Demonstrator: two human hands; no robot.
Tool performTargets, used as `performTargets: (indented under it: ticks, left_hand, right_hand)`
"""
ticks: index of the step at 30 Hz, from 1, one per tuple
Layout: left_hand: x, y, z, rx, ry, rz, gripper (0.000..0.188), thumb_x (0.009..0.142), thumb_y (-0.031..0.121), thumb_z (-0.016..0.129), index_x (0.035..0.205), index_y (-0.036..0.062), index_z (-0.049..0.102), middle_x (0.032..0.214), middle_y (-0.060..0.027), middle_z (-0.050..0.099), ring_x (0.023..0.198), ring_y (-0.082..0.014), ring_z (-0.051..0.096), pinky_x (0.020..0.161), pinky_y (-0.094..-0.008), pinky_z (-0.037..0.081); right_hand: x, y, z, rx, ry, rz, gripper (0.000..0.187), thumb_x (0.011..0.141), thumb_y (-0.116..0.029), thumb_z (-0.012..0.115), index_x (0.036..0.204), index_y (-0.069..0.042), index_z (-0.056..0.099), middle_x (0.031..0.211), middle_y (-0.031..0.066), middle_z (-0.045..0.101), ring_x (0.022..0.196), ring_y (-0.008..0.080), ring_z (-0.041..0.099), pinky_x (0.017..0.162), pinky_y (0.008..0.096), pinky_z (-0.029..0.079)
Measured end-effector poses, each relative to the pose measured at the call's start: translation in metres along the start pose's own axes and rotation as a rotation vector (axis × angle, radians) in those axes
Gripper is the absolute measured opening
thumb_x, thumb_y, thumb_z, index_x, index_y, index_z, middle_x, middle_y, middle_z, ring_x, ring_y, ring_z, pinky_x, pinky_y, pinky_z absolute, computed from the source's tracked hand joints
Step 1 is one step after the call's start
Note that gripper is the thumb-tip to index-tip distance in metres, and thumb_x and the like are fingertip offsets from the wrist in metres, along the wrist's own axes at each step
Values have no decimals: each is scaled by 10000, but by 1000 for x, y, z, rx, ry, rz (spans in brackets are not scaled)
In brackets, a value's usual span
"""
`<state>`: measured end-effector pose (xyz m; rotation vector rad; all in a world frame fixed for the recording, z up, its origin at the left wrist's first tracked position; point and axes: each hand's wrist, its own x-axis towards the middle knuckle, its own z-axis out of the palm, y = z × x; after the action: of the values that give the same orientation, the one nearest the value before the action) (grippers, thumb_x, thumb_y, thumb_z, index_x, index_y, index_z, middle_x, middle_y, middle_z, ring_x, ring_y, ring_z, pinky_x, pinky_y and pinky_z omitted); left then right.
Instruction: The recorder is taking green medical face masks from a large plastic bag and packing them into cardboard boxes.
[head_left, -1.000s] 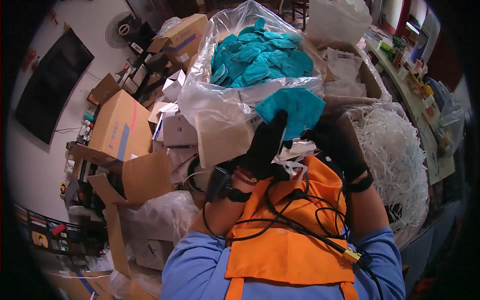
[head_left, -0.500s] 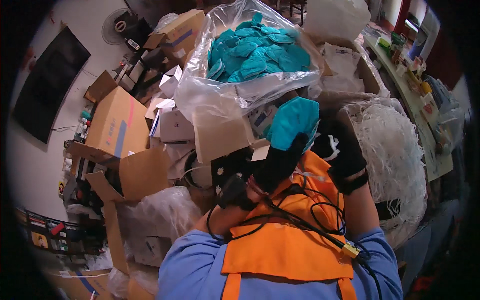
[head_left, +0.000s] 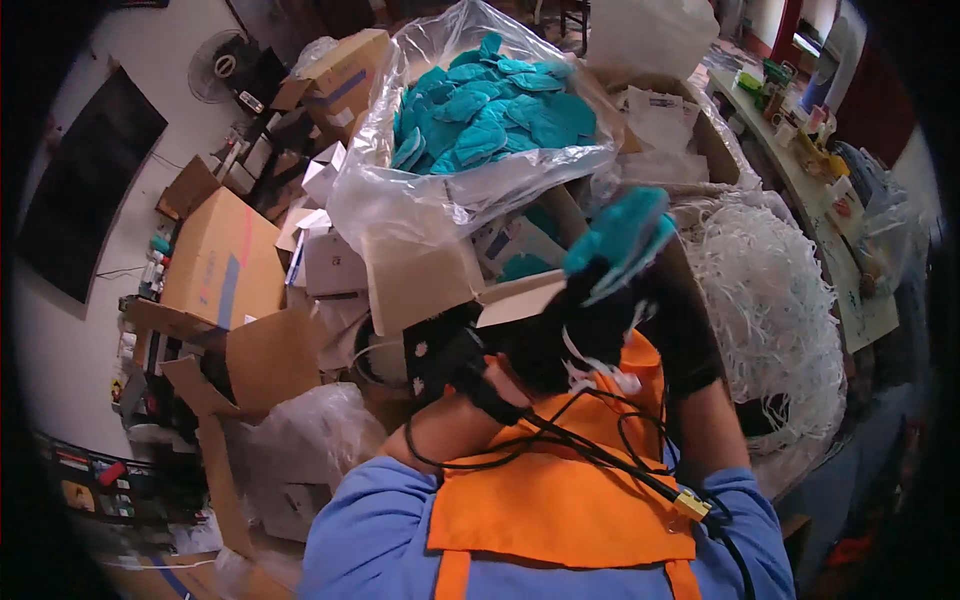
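Note:
My left hand, in a black glove, is closed on the lower edge of a teal face mask. The mask is tilted and blurred by motion, above the orange apron. Close on its right is my right hand, also black-gloved; its fingers are dark and smeared, so its grip does not show. White elastic straps dangle below my left hand. Ahead, a plastic-lined box holds a heap of teal masks. More teal pieces lie in a lower open carton.
A mass of white elastic straps fills a container on the right. Cardboard boxes and plastic wrap crowd the left. A long bench with small items runs along the far right. Black cables cross my apron.
The mask has turned from nearly face-on to a slanted, blurred position. White straps now hang below my left hand. Teal pieces in the lower carton have come into sight, and the view has shifted slightly.

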<state>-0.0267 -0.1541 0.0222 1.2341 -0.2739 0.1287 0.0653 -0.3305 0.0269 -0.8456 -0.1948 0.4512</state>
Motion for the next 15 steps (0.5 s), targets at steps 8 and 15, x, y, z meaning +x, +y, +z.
performTargets:
  ticks: [8, 15]
  left_hand:
    - [-16, 14, 8, -648, 128, -317, 308, 985, 278, 491, 1210, 69, 506, 1012, -46, 568, 889, -170, 575, 741, -305, 510]
    - [-3, 60, -40, 522, -59, 219, 590, 819, 158, 706, 1330, 49, 432, 1231, -121, 541, 1077, -255, 555, 918, -372, 473]
  right_hand:
    - [-10, 13, 86, -329, -143, -94, 232, 883, -158, 628, 1075, -39, 573, 938, 31, 628, 831, 147, 628, 713, 272, 526]
    - [16, -18, 63, -424, -162, -40, 394, 875, -113, 627, 1233, -41, 477, 984, 63, 634, 789, 152, 644, 704, 277, 530]
